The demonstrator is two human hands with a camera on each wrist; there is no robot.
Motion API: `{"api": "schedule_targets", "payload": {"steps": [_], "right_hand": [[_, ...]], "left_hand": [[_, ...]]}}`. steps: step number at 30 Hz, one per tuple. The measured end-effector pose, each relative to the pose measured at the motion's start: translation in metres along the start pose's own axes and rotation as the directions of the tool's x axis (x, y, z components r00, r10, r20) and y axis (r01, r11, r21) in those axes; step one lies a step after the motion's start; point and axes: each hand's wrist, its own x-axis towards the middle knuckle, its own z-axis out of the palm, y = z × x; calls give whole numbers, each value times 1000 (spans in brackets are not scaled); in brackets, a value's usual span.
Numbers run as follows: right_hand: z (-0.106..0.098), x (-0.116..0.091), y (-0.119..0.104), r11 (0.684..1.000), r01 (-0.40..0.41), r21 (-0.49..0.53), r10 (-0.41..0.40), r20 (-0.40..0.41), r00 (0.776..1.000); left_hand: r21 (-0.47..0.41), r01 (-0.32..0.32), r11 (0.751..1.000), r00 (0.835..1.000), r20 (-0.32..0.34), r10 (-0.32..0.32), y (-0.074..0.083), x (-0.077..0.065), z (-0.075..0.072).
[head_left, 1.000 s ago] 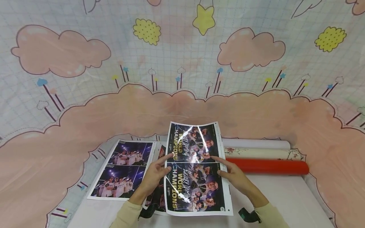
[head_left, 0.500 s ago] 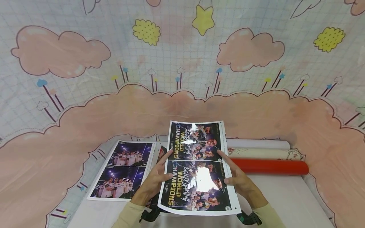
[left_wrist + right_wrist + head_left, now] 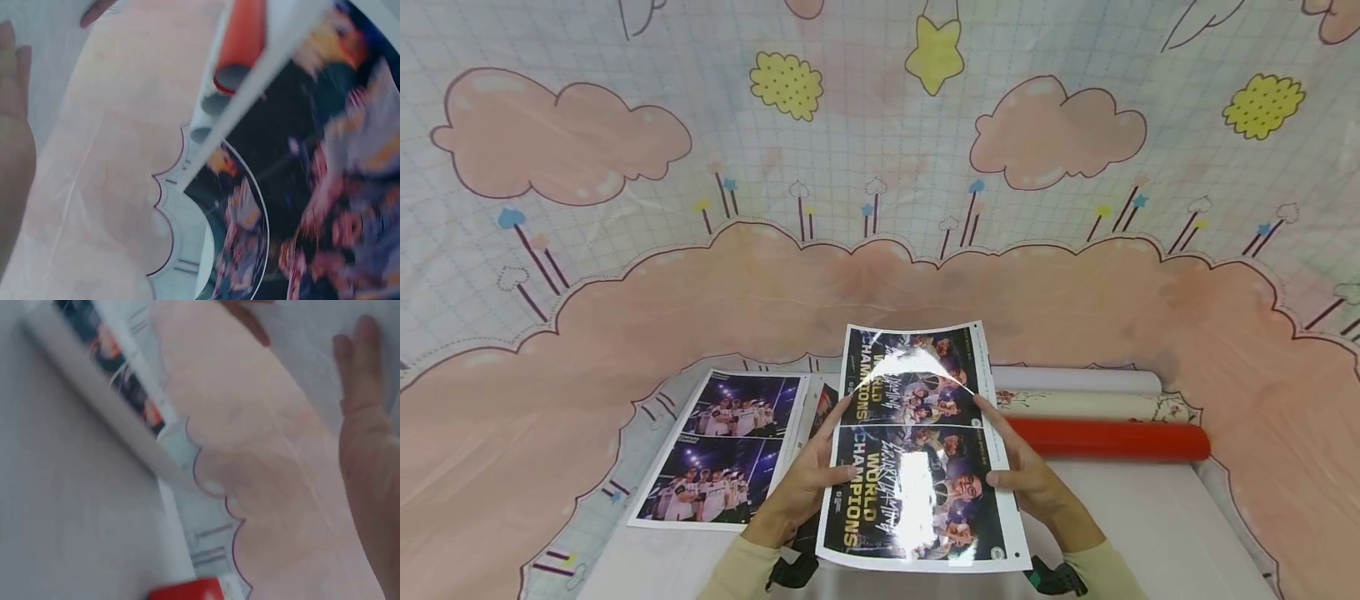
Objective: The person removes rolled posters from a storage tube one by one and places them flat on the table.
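Observation:
A glossy poster (image 3: 880, 492) is held up in front of me in the head view, bearing two team pictures with "World Champions" lettering and bright glare. My left hand (image 3: 805, 475) grips its left edge, thumb on the printed face and index finger pointing up along the margin. On the opposite edge my right hand (image 3: 1033, 479) pinches it the same way. The fingers behind the sheet are hidden. In the right wrist view a blurred pale sheet surface (image 3: 87, 506) fills the left side, with the right hand (image 3: 369, 425) at the far right.
Two stage photos fill another sheet (image 3: 718, 450) lying at the left of the white table (image 3: 1150, 517). Part of a further print (image 3: 825, 406) shows beneath the held poster. A red roll (image 3: 1112, 438), a flower-patterned roll (image 3: 1090, 405) and a white roll (image 3: 1082, 379) lie at the right.
The poster's lower end has swung toward me and looks wider, and its glare has shifted. My right hand has moved slightly right, its index finger now at the edge instead of over the print.

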Motion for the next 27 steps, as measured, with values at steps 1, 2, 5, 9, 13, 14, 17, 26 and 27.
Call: {"api": "schedule_targets", "payload": {"steps": [1,2,5,9,13,14,17,26,27], "right_hand": [[0,-1,0,998,-14,-55,12,-34,999],[-1,-3,0,991,-32,-127,23,-73,997],[-1,-6,-2,946,-121,-301,65,-190,980],[0,-10,-4,887,-253,-387,131,-314,940],[1,-14,-7,842,-326,-430,159,-378,912],[1,-15,-8,839,-330,-433,162,-380,911],[0,-17,-11,830,-337,-445,172,-370,913],[-11,-24,-24,696,-418,-583,179,-423,888],[-13,-25,-25,668,-426,-610,176,-426,887]], "left_hand": [[72,7,997,1000,-31,-5,-1,0,0],[135,16,991,998,-64,-7,-1,0,1],[269,30,963,991,-132,6,-4,1,2],[321,32,947,977,-209,38,-6,1,3],[326,71,943,936,-347,50,-7,4,4],[320,87,944,922,-385,46,-8,5,4],[315,135,939,893,-449,22,-9,6,3],[331,224,917,916,-393,-82,-17,7,7],[335,228,914,920,-381,-90,-18,7,9]]}}
